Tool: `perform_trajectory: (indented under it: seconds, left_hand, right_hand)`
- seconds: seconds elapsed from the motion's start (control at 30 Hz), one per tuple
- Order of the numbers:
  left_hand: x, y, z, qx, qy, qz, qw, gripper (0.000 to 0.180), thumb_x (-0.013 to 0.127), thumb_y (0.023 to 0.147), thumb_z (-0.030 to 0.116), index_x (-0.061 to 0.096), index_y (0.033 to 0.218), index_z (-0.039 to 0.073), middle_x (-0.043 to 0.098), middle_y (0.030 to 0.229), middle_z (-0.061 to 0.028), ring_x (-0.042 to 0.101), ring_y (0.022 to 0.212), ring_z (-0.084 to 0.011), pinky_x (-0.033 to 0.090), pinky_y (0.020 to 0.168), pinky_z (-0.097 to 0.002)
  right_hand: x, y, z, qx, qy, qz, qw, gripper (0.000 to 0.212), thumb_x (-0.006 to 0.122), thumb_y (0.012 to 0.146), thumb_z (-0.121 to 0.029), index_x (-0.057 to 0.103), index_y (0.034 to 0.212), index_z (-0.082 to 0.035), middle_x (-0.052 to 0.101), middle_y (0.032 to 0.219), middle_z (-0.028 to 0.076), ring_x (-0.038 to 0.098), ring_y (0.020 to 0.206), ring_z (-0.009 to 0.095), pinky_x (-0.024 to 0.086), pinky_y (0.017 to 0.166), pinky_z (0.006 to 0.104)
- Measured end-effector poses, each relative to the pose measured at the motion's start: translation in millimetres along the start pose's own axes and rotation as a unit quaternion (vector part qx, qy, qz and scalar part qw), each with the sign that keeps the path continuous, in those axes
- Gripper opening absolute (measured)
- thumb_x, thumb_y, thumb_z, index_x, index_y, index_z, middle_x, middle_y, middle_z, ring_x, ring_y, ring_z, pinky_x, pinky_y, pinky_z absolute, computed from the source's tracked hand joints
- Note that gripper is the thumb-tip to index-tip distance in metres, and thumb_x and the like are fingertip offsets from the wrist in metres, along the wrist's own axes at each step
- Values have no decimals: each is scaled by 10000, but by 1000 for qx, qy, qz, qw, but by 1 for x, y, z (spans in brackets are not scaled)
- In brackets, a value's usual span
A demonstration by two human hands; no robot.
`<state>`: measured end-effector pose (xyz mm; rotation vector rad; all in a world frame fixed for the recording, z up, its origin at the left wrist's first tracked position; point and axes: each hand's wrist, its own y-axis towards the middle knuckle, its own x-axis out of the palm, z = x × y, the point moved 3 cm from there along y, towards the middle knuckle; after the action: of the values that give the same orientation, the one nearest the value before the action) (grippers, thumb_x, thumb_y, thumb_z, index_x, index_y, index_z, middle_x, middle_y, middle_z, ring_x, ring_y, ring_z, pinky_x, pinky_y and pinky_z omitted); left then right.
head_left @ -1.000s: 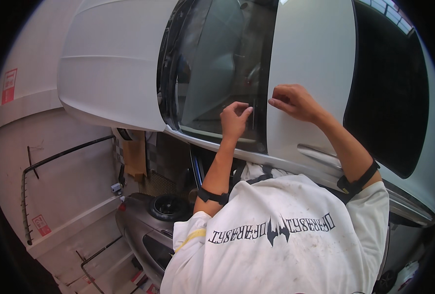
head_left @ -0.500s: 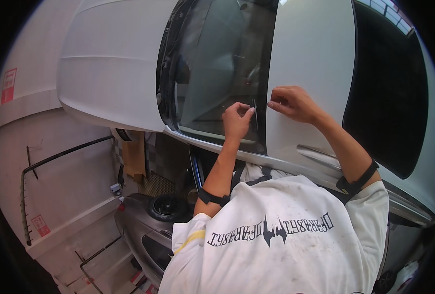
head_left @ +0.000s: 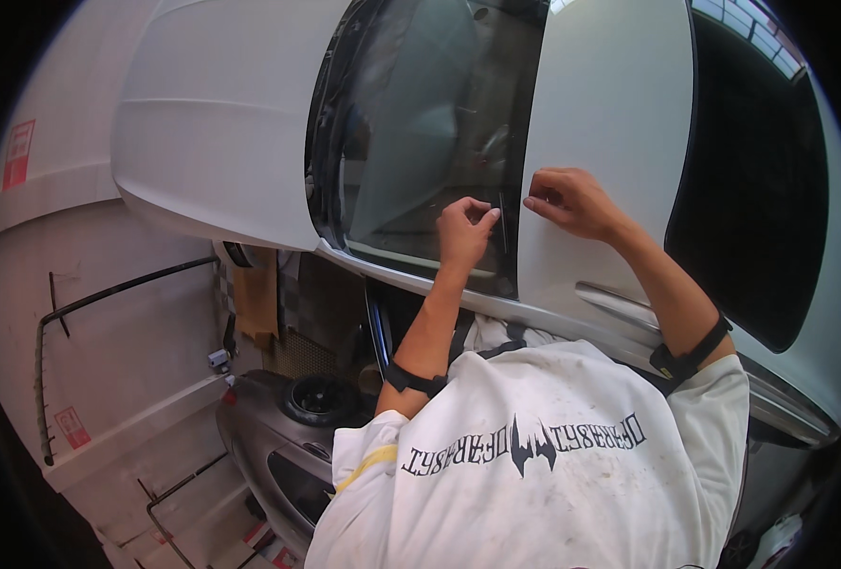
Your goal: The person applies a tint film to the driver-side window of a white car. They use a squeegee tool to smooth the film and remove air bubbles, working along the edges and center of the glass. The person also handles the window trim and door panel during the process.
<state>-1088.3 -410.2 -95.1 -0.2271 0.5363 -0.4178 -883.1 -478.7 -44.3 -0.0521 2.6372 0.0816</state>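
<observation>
Both hands over a pale silver car, hood [head_left: 217,142] to the left, roof [head_left: 605,104] to the right. Left hand [head_left: 466,234] above the near part of the windshield [head_left: 406,180], close to its right edge; thumb and forefinger brought together, other fingers bent. A thin, dark strip [head_left: 503,228] just to the right of those fingertips, lying in line near-to-far, between the two hands, over the dark border of the glass. Cannot tell whether the fingers pinch it or it sits apart.

Right hand [head_left: 569,201] over the left edge of the roof, well apart from the left hand; fingers curled in, thumb pointing left. Cannot tell if anything is held inside the curl. Contact with the roof unclear.

Black bands on both arms: left band [head_left: 414,381], right band [head_left: 691,357]. White shirt [head_left: 572,512] with dark print, close against the near side of the car. Silver rail [head_left: 618,303] near the right forearm; large dark glass panel [head_left: 757,180] further right.

Near left: second car [head_left: 250,417], dark grey, a black wheel [head_left: 316,400] resting on it. Black pipe [head_left: 117,292] at far left, along a pale wall.
</observation>
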Motion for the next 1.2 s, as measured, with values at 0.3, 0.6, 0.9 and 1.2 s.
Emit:
perform_trajectory:
  seconds: [0.3, 0.6, 0.9, 1.2]
  left_hand:
    - [2, 10, -8, -25, -41, -23, 999, 176, 768, 817, 109, 688, 871, -38, 699, 706, -74, 641, 595, -103, 511, 571, -252]
    - [8, 3, 13, -21, 5, -50, 999, 162, 772, 829, 92, 692, 901, -29, 691, 764, -44, 630, 651, -87, 509, 602, -234]
    - [8, 0, 7, 61, 82, -30, 994, 219, 755, 842, 168, 680, 931, -18, 712, 814, -77, 646, 720, -131, 515, 670, -273]
    - [-3, 3, -41, -71, -185, -67, 978, 160, 706, 910, 165, 650, 954, 21, 636, 778, 6, 583, 693, -86, 498, 655, -255]
  right_hand:
    - [-1, 0, -6, 3, -13, -11, 1000, 196, 691, 887, -216, 620, 836, -40, 609, 726, 83, 590, 664, 247, 454, 620, 384]
    - [-1, 0, -3, -6, -30, -8, 999, 163, 693, 872, -173, 614, 831, -37, 601, 718, 82, 582, 655, 250, 454, 617, 381]
    - [-1, 1, 4, 3, 44, -1, 999, 206, 681, 900, -157, 591, 818, 9, 549, 696, 79, 510, 621, 170, 423, 580, 331]
    - [-7, 3, 2, 33, 25, -11, 999, 185, 678, 904, -155, 615, 843, 7, 558, 702, 73, 503, 625, 156, 421, 591, 312]
